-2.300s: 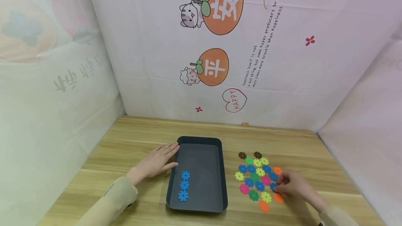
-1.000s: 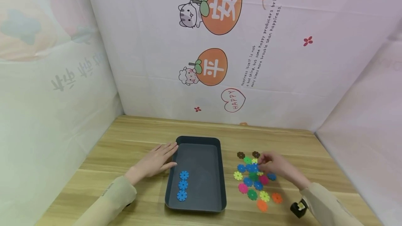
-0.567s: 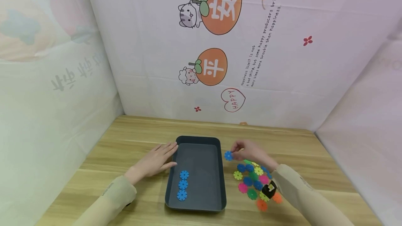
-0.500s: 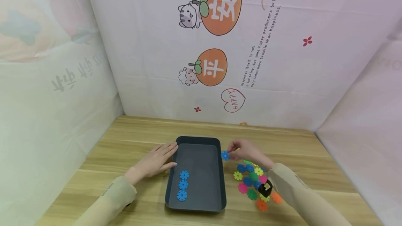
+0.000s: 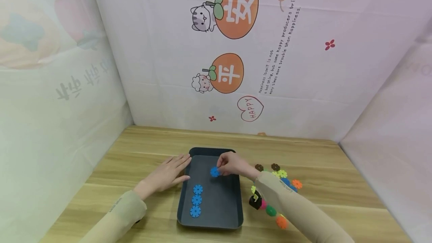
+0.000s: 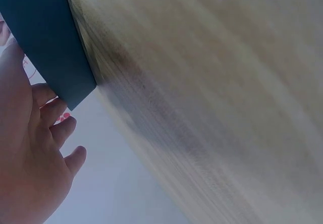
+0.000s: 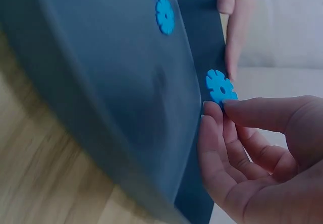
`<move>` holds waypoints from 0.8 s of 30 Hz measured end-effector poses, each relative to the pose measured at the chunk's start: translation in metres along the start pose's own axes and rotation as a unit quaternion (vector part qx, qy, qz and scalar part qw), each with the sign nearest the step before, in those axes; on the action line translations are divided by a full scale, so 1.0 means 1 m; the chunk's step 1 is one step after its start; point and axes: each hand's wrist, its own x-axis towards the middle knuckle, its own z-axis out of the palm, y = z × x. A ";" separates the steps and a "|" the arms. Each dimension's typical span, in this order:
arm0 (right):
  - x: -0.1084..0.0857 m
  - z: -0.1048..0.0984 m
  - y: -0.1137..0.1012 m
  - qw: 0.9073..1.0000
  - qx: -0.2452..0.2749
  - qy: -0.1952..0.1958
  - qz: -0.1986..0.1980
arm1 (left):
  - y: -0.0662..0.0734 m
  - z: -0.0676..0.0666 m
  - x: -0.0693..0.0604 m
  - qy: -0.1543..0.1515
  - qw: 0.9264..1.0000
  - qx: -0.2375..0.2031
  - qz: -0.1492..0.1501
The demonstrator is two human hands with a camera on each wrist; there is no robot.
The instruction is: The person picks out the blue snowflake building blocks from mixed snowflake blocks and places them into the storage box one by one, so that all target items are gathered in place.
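Note:
The dark grey tray (image 5: 219, 201) lies on the wooden table. Three blue flower discs (image 5: 197, 200) stand in a column in its lower left part. Above the tray's upper part, my right hand (image 5: 234, 165) pinches another blue disc (image 5: 214, 171) between thumb and fingers; the right wrist view shows this disc (image 7: 220, 87) at the fingertips of the right hand (image 7: 262, 158). My left hand (image 5: 165, 175) rests with straight fingers on the tray's left rim. In the left wrist view the left hand (image 6: 35, 148) touches the tray wall (image 6: 50, 37).
Right of the tray, loose flower discs in several colours lie on the table (image 5: 152, 141), among them an orange disc (image 5: 281, 221) and a brown disc (image 5: 275, 167). My right sleeve (image 5: 297, 205) covers part of them. A printed white cloth (image 5: 168, 66) stands behind.
My right hand has picked up a blue disc from the loose ones and carried it left, over the tray's right rim and above its inside. The left hand has stayed on the rim.

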 end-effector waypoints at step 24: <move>0.033 0.049 -0.016 1.000 -0.015 -0.010 0.003 | -0.001 0.001 0.001 0.008 1.000 0.008 0.003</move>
